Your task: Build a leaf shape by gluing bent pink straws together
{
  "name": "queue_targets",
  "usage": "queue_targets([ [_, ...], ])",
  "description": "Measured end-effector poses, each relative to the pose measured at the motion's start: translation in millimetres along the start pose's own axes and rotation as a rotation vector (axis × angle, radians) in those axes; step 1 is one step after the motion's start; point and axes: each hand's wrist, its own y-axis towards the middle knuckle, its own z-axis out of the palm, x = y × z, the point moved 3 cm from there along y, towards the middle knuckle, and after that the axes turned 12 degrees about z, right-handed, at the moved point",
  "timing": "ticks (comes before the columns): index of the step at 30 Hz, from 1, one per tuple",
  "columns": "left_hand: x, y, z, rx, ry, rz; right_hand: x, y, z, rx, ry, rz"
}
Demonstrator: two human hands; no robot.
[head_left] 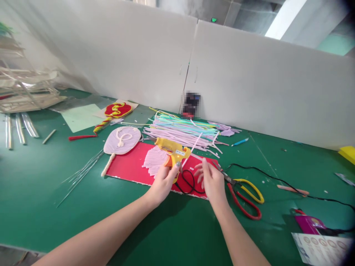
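My left hand point(165, 181) is wrapped round the handle of a yellow glue gun point(171, 147), its nozzle toward the left. Out of the back of the gun runs a pale glue stick point(196, 157), and the curled fingers of my right hand point(212, 181) are at its far end. Below the gun lies a red board point(124, 166). Partly hidden by the gun, a patch of lilac pipe cleaners point(152, 160) rests on this board. Touching the board's left corner is a lilac fan shape point(122, 140) with a cream handle point(108, 165).
Pipe cleaners point(180, 129) are heaped behind the board. Scissors point(244, 195) lie right of my right hand, near a black cord point(257, 169). A red-and-yellow fan point(118, 110), thin wires point(83, 175) and a purple tool point(309, 223) lie around. A white partition point(249, 81) stands behind.
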Motion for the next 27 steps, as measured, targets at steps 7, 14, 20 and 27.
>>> queue_targets([
  [7, -2.4, -3.4, 4.9, 0.149, 0.245, 0.276, 17.6, -17.2, 23.1, 0.332, 0.12, -0.061],
  [14, -4.5, -8.5, 9.0, 0.311, 0.544, 0.394, 20.0, -21.3, 30.1, 0.515, 0.311, 0.027],
  [20, -5.0, -11.4, 10.5, 0.434, 0.643, 0.477, 10.8, -25.3, 35.8, 0.418, 0.412, 0.117],
  [27, -6.5, -16.2, 7.9, 0.426, 0.521, 0.361, 20.7, -18.2, 8.2, -0.013, 0.496, -0.12],
])
